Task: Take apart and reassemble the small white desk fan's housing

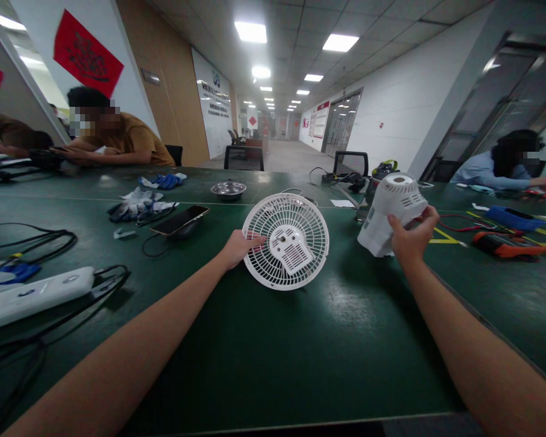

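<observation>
My left hand (242, 247) grips the left rim of a round white fan grille (316, 240), fingers closed over its edge. The grille faces me, tilted up, with a slotted plate at its centre. In my right hand (412, 233) is a white plastic fan housing (386, 215), held by its right side, with vent slots and a round recess at its top. Thumb and fingers wrap the housing. A gap of green table lies between the two parts.
On the green table (273, 358) lie a phone (181, 220), gloves (141, 205), a metal bowl (228, 190) and a white power strip (36, 297) with black cables. An orange multimeter (508, 245) and a blue tray (514, 218) sit at right. Other people sit at the far left and right.
</observation>
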Motion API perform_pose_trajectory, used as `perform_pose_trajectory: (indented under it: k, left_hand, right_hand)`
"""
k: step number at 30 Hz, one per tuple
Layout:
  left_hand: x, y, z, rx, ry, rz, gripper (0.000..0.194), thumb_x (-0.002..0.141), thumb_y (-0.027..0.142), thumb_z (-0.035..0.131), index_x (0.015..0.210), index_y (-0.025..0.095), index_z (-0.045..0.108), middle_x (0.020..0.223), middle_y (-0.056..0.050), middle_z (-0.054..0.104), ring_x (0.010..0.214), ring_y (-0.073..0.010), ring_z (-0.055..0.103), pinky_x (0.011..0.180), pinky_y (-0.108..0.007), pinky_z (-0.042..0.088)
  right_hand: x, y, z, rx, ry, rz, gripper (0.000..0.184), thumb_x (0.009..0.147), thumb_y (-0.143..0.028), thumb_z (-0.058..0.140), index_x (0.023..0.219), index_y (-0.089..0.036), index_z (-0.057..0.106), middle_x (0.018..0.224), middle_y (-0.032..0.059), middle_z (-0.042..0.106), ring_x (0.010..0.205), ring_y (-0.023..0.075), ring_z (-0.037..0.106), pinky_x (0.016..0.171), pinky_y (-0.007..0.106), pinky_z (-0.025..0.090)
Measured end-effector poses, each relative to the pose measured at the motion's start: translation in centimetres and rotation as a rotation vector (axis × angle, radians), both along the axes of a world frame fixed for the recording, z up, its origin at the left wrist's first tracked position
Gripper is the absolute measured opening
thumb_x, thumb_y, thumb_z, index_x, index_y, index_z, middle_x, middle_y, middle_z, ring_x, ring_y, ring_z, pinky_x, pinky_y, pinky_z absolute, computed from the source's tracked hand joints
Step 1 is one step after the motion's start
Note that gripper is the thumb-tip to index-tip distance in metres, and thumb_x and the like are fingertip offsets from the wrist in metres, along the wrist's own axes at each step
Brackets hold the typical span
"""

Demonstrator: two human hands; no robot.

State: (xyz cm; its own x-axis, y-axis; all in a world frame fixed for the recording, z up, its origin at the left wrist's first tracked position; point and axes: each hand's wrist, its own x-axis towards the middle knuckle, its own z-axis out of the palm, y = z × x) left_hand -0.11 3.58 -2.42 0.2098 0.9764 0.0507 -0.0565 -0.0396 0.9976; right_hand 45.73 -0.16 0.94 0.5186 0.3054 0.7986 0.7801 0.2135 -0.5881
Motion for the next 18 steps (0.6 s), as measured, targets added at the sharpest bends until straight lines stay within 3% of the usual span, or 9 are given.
perform_pose_trajectory:
  k: [4, 9, 13, 18]
  left_hand:
    - [-0.1, 0.4, -0.5, 0.022, -0.002, -0.008, 0.032, 0.068, 0.03, 0.088, 0.089, 0.011, 0.075, 0.087, -0.01, 0.077, 0.077, -0.0227, 0.073, 0.08, -0.041, 0.059]
    - [-0.2, 0.1, -0.2, 0.017, 0.028, -0.017, 0.032, 0.069, 0.032, 0.088, 0.091, 0.011, 0.075, 0.088, -0.011, 0.077, 0.078, -0.0243, 0.072, 0.079, -0.043, 0.059]
    - [0.0, -0.4, 0.4, 0.017, 0.028, 0.002, 0.026, 0.071, 0.028, 0.087, 0.086, 0.011, 0.075, 0.085, -0.01, 0.076, 0.076, -0.0228, 0.072, 0.078, -0.041, 0.059]
    - [0.0, -0.7, 0.8, 0.005, 0.036, 0.002, 0.023, 0.073, 0.026, 0.086, 0.086, 0.011, 0.075, 0.084, -0.01, 0.076, 0.076, -0.0229, 0.072, 0.077, -0.041, 0.058]
  right_hand:
    - [-1.1, -0.8, 1.0, 0.091, -0.102, -0.077, 0.08, 0.068, -0.051, 0.078, 0.132, -0.02, 0.043, 0.131, 0.0151, 0.054, 0.118, 0.0348, 0.053, 0.104, 0.059, 0.039]
    - [-4.5, -1.6, 1.7, 0.074, -0.17, 0.073, 0.081, 0.066, -0.05, 0.078, 0.132, -0.019, 0.043, 0.126, 0.0154, 0.057, 0.114, 0.0338, 0.058, 0.097, 0.052, 0.046]
    - [-8.2, -1.4, 0.3, -0.173, -0.151, 0.214, 0.075, 0.065, -0.055, 0.078, 0.124, -0.016, 0.051, 0.115, 0.0135, 0.063, 0.103, 0.031, 0.062, 0.093, 0.048, 0.049]
    - [-11.2, -0.5, -2.4, -0.572, -0.112, 0.277, 0.072, 0.072, -0.062, 0.072, 0.122, -0.015, 0.051, 0.108, 0.0148, 0.069, 0.094, 0.0296, 0.065, 0.086, 0.042, 0.051]
